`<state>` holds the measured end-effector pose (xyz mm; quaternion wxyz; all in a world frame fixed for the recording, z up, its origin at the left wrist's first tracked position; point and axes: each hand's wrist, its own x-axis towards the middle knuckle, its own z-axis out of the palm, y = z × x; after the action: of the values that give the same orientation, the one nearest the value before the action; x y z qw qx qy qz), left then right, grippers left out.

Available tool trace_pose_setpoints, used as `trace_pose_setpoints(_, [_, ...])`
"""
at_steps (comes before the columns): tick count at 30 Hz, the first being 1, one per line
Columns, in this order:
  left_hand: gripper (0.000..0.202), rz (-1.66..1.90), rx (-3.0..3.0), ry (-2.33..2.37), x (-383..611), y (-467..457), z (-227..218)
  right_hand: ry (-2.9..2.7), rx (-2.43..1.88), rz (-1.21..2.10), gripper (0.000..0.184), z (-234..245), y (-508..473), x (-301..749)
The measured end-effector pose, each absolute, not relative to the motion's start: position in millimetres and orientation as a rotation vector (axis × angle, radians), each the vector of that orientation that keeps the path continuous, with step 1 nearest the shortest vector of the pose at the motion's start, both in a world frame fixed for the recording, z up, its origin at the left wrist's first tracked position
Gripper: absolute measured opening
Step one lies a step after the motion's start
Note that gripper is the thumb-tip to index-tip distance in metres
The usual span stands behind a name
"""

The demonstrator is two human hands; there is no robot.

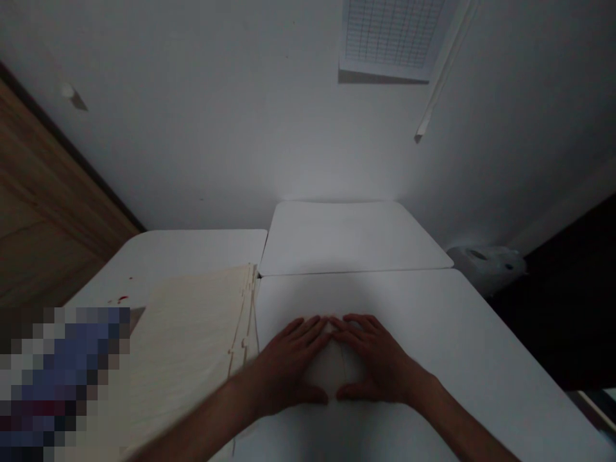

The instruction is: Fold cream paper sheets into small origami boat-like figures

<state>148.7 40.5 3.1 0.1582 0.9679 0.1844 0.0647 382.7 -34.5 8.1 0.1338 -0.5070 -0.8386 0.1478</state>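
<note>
My left hand point(293, 366) lies flat, palm down, with its fingers stretched forward. My right hand point(373, 359) mirrors it, and the fingertips of both hands meet in front, with the thumbs nearly touching. Beneath and between them a pale, thin sheet point(328, 369) shows in part. Its right edge runs near the right hand; whether it is paper or cloth I cannot tell, and the rest is covered. Both hands press down over the white table point(433, 321). Left of my left hand lies a stack of cream sheets point(187, 340) with uneven, notched right edges.
Another white tabletop section point(356, 237) adjoins at the back against the wall. A printed grid sheet point(392, 38) hangs above. At the right edge stands a translucent plastic bag point(486, 266). Red marks point(123, 298) dot the left tabletop, near a blurred-out area. A wooden panel point(43, 212) is far left.
</note>
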Motion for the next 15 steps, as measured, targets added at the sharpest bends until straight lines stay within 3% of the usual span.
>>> trace_pose_setpoints(15, [0.109,-0.038,2.763,0.656,129,49,11,-2.448,-1.482,0.462,0.086,6,-35,384])
